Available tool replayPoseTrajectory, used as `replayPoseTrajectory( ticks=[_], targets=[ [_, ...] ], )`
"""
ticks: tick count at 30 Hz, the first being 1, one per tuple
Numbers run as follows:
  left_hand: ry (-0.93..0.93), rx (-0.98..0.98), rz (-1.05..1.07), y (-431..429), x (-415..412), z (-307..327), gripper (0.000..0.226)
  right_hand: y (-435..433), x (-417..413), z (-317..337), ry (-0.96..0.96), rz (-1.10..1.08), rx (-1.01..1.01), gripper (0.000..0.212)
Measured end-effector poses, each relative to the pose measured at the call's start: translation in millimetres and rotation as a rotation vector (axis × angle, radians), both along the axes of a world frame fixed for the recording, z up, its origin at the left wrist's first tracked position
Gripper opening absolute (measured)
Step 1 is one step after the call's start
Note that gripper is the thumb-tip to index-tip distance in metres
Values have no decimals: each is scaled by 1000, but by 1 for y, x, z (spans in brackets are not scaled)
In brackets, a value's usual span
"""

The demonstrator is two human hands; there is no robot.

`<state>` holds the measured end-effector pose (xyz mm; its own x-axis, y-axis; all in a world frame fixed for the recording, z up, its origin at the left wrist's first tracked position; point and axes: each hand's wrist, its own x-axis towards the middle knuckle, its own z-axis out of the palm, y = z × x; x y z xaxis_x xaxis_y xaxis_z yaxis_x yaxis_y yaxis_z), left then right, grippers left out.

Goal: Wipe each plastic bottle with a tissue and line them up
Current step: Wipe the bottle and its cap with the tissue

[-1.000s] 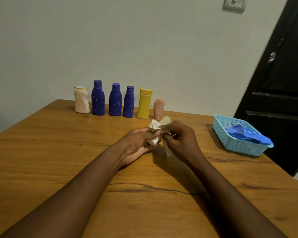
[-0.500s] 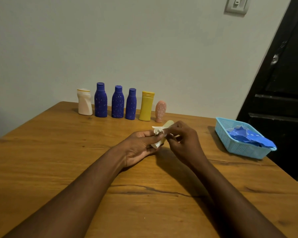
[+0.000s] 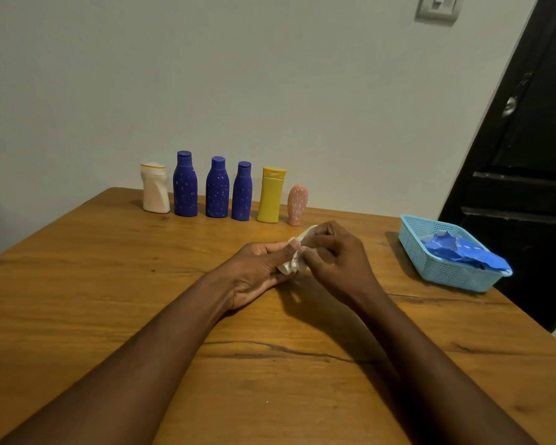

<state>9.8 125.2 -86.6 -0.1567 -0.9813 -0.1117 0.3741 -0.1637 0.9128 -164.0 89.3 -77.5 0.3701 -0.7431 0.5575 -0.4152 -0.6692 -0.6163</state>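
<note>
Hands together at mid-table, touching over the work. Your left hand (image 3: 257,268) grips the crumpled white tissue (image 3: 291,263), with its fingers curled round it. Your right hand (image 3: 337,261) is curled over the pale bottle (image 3: 308,230). Only the bottle's end shows, poking out above the knuckles, and the rest is hidden. The tissue sits pressed between both hands against that bottle. I cannot tell whether the bottle touches the table (image 3: 109,284).

6 bottles stand upright in 1 row at the far edge, by the wall. From your left: white bottle (image 3: 154,187), tall blue bottle (image 3: 185,184), middle blue bottle (image 3: 217,187), short blue bottle (image 3: 242,191), yellow bottle (image 3: 271,195), pink bottle (image 3: 297,204). They stand close together, and the pink one is nearest your hands.

A light blue basket (image 3: 443,271) sits at the table's right edge, well apart from the hands, with crumpled blue plastic (image 3: 463,252) inside. A dark door (image 3: 527,155) is behind it. There is a wall switch (image 3: 437,6) at top right.
</note>
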Motion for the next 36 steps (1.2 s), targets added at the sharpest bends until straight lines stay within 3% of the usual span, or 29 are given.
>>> replayPoseTrajectory(
  ticks=[12, 17, 22, 30, 36],
  targets=[
    [41, 64, 137, 0, -2, 3, 41, 8, 15, -9, 180, 161, -76, 22],
    [159, 119, 164, -3, -1, 5, 42, -3, 4, -4, -20, 3, -114, 20],
    [133, 144, 123, -2, -5, 3, 50, -14, -7, -3, -152, -191, -104, 17],
    [131, 128, 228, -7, -1, 0, 38, 12, 20, -7, 133, 136, -82, 24],
    [106, 115, 149, 1, -7, 6, 41, -6, -2, 0, -165, -168, -147, 22]
  ],
)
